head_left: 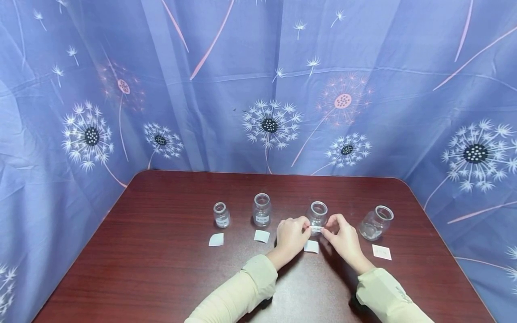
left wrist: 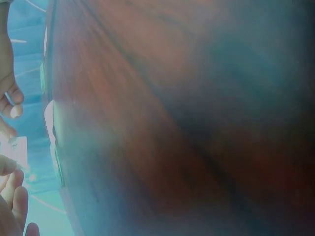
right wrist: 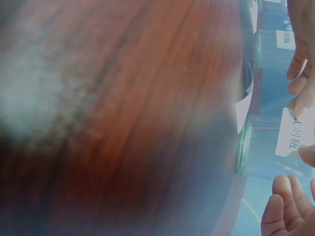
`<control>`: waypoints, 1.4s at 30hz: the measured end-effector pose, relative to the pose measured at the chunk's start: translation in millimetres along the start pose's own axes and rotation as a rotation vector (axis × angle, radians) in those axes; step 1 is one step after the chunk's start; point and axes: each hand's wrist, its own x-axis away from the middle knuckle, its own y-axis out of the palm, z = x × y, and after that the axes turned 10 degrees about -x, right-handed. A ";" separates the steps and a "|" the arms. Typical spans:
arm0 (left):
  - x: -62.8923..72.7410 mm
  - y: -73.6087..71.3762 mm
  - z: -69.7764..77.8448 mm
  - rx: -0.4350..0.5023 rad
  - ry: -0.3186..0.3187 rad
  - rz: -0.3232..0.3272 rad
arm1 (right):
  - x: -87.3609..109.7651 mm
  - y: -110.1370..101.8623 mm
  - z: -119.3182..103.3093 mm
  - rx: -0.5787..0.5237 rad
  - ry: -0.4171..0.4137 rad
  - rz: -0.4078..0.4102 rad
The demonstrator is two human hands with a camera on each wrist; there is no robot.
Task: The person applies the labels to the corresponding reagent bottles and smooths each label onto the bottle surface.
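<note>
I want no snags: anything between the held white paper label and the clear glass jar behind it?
Nothing visible does; the left hand and right hand hold the label by its ends before the jar.

You have a curtained-off work spot: blue dandelion curtains [head_left: 218, 112] hang around your red-brown tabletop [head_left: 141, 264], hiding what room this is.

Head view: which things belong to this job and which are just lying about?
Job: left hand, right hand, label, third jar; likely leftmost jar, second jar, rightmost jar, marked paper.
Probably just there: leftmost paper, second paper, third paper, table, curtain.
</note>
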 end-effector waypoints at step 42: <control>-21.0 2.2 -7.7 0.144 0.055 -0.285 | -22.1 -4.5 1.8 0.022 -0.085 -0.262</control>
